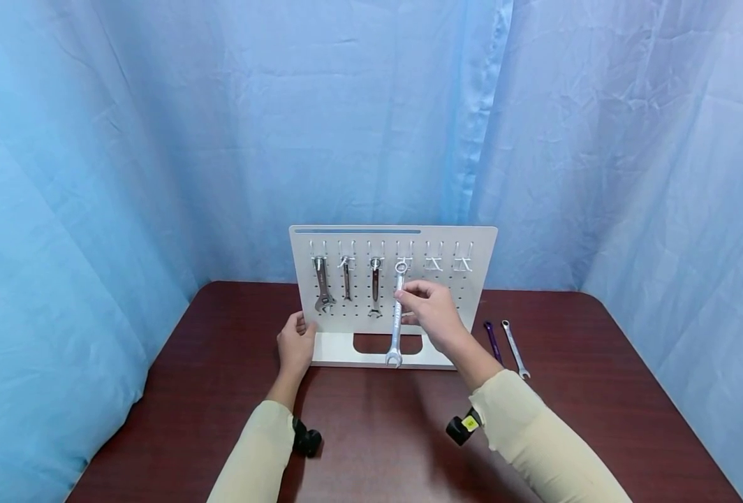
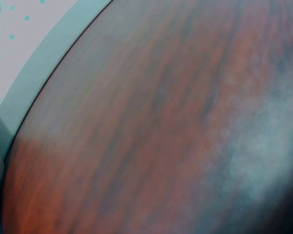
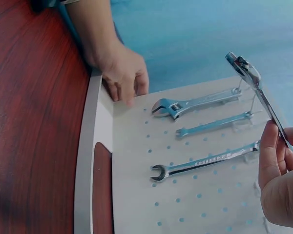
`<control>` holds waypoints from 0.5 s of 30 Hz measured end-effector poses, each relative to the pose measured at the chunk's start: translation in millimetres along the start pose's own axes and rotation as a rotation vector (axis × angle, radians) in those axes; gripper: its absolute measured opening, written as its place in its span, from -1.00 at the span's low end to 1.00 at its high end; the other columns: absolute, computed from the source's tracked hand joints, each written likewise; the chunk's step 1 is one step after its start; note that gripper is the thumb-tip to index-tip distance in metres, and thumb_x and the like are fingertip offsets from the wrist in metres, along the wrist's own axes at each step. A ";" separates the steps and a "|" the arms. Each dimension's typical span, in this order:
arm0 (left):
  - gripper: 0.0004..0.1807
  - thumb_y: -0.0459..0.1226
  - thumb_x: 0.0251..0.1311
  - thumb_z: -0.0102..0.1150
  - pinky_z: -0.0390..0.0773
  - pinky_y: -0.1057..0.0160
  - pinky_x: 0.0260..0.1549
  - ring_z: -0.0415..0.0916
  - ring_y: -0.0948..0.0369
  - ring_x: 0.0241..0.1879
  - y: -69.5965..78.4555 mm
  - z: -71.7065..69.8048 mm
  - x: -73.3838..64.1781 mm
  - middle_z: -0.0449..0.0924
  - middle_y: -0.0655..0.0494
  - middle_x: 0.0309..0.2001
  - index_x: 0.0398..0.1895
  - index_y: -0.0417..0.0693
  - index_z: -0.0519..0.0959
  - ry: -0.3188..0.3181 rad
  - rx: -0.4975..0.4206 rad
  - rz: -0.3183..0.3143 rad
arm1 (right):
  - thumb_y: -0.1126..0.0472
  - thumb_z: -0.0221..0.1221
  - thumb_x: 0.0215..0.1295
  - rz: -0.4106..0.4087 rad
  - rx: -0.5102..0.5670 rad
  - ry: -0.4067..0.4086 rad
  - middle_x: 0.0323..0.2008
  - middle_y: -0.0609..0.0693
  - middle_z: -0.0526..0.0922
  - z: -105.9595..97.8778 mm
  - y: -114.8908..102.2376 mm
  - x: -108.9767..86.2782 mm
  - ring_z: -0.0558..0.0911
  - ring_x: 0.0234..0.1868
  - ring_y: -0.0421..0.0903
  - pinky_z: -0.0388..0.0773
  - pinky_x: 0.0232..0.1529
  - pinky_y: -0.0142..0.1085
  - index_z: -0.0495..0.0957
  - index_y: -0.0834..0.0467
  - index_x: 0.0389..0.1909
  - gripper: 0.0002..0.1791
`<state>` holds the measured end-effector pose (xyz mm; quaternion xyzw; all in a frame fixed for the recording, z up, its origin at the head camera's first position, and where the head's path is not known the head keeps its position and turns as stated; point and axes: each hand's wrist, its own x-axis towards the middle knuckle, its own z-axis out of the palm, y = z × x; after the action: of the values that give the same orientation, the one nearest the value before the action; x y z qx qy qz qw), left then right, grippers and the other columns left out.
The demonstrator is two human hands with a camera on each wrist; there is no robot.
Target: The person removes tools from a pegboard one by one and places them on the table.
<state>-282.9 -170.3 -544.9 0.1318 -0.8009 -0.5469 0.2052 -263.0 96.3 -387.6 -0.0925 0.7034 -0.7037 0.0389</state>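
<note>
My right hand (image 1: 434, 311) pinches a silver combination wrench (image 1: 396, 328) by its shaft, ring end up and open end down. The ring is in front of the fourth hook of a white pegboard (image 1: 459, 234); I cannot tell whether they touch. At the board's lower left corner, my left hand (image 1: 296, 342) grips the edge, thumb on the front and fingers partly hidden behind. An adjustable wrench (image 3: 171, 108), a small wrench (image 3: 215, 124) and another combination wrench (image 3: 205, 162) hang on the left hooks. The left wrist view shows mostly tabletop (image 2: 136, 117).
A purple wrench (image 1: 493, 341) and a silver wrench (image 1: 515, 349) lie on the dark red table (image 1: 371, 433), right of the pegboard. Two more hooks (image 1: 462, 264) stick out at the board's right. Blue curtains (image 1: 346, 126) hang behind and at both sides.
</note>
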 end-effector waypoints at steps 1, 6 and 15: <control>-0.61 -0.32 0.34 0.22 0.53 -0.04 0.09 0.54 -0.06 0.06 0.1 0.2 -0.3 0.59 -0.19 0.04 0.19 -0.27 0.54 0.000 -0.001 0.001 | 0.32 0.21 0.40 -0.003 0.001 -0.001 -0.33 0.08 0.56 -0.5 -1.7 -1.0 0.62 -0.34 -0.11 0.72 -0.30 -0.22 0.58 0.49 -0.07 -0.73; -0.62 -0.33 0.33 0.22 0.54 -0.04 0.08 0.55 -0.06 0.05 0.3 0.6 -1.0 0.60 -0.20 0.03 0.18 -0.28 0.55 0.006 0.000 0.011 | 0.28 0.21 0.42 -0.006 -0.009 -0.002 -0.27 0.15 0.58 -4.0 -10.3 -6.3 0.64 -0.30 -0.08 0.72 -0.26 -0.19 0.59 0.45 -0.05 -0.72; -0.61 -0.32 0.33 0.23 0.54 -0.04 0.09 0.55 -0.06 0.06 -1.4 -0.2 0.3 0.60 -0.19 0.04 0.19 -0.26 0.54 0.004 -0.002 -0.004 | 0.28 0.21 0.42 0.000 0.004 -0.027 -0.28 0.08 0.56 -19.1 -21.3 -21.8 0.60 -0.30 -0.12 0.70 -0.27 -0.22 0.61 0.44 -0.05 -0.73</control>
<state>-283.1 -171.1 -546.0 0.1343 -0.7996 -0.5478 0.2061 -243.6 119.3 -367.9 -0.1020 0.7016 -0.7036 0.0483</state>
